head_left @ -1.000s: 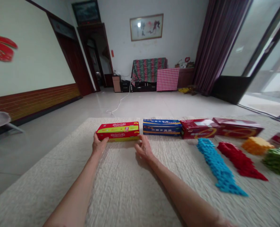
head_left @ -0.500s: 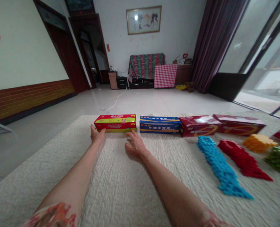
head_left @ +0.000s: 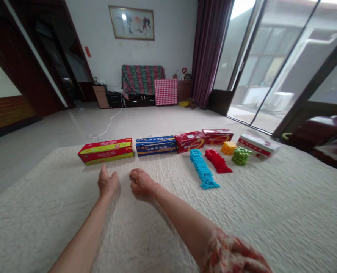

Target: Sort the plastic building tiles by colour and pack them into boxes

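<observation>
A red and yellow-green box point(head_left: 105, 151) lies at the left end of a row on the cream textured cover. My left hand point(head_left: 107, 182) is just in front of it, apart from it, with thumb and fingers spread and nothing between them. To its right, my right hand point(head_left: 141, 184) hovers over the cover with curled fingers; whether it holds anything is hidden. Beyond the right hand sits a blue box point(head_left: 155, 145), followed by a dark red box point(head_left: 189, 141) and another dark red box point(head_left: 217, 136).
Right of my hands stand a blue piece point(head_left: 202, 168) and a red piece point(head_left: 218, 161) of interlocked plastic shapes, a yellow stack point(head_left: 229, 148), a green stack point(head_left: 241, 156) and a white and red box point(head_left: 257, 145). A cable point(head_left: 110, 123) crosses the floor.
The view has swung to the right. Both hands have come back from the red and yellow-green box, which now lies at a slight angle. The right fingers have curled in.
</observation>
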Demonstrator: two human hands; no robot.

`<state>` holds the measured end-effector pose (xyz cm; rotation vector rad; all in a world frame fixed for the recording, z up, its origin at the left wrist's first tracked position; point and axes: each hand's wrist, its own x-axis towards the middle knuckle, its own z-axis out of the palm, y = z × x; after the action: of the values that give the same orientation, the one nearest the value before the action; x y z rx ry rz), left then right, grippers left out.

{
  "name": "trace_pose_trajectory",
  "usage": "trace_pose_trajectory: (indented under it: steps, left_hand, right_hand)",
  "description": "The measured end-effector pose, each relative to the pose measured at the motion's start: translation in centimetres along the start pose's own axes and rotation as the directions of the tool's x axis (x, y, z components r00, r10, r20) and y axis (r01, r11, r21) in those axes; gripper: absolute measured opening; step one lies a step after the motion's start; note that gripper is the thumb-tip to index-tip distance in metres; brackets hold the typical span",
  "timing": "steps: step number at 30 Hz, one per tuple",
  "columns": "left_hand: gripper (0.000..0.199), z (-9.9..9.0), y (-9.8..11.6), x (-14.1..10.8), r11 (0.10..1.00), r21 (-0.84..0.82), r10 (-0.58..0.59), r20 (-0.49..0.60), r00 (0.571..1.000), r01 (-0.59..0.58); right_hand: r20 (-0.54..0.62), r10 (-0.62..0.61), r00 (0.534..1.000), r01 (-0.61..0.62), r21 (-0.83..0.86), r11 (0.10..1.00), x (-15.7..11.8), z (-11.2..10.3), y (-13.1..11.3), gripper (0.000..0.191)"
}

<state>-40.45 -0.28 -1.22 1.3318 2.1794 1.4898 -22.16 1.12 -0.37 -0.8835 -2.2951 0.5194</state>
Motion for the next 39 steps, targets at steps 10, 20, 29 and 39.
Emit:
trace_pose_trajectory:
  steps: [10, 20, 29, 39]
  left_hand:
    - [0.056, 5.7, 7.3, -3.0, 0.973, -0.028, 0.232, 0.128, 0.964, -0.23]
    - [0.038, 10.1, 13.1, 3.5, 0.747, 0.167, 0.606, 0.229, 0.762, -0.644]
    - [0.032, 11.5, 12.2, 3.2, 0.7, 0.208, 0.634, 0.258, 0.729, -0.683]
    - [0.021, 8.5, 12.9, 0.4, 0.699, 0.134, 0.667, 0.235, 0.707, -0.703]
  right_hand:
    - [-0.163, 0.073, 0.984, -0.084, -0.063, 0.994, -5.4, -6.3, 3.6, 0.03]
    - [-0.375, 0.062, 0.925, -0.216, -0.384, 0.898, -0.3, -11.8, 9.0, 0.049]
    - [-0.296, 0.001, 0.955, -0.161, -0.515, 0.842, 2.3, -12.9, 9.8, 0.03]
    - [-0.275, 0.027, 0.961, -0.153, -0.45, 0.88, 1.2, -14.1, 7.0, 0.015]
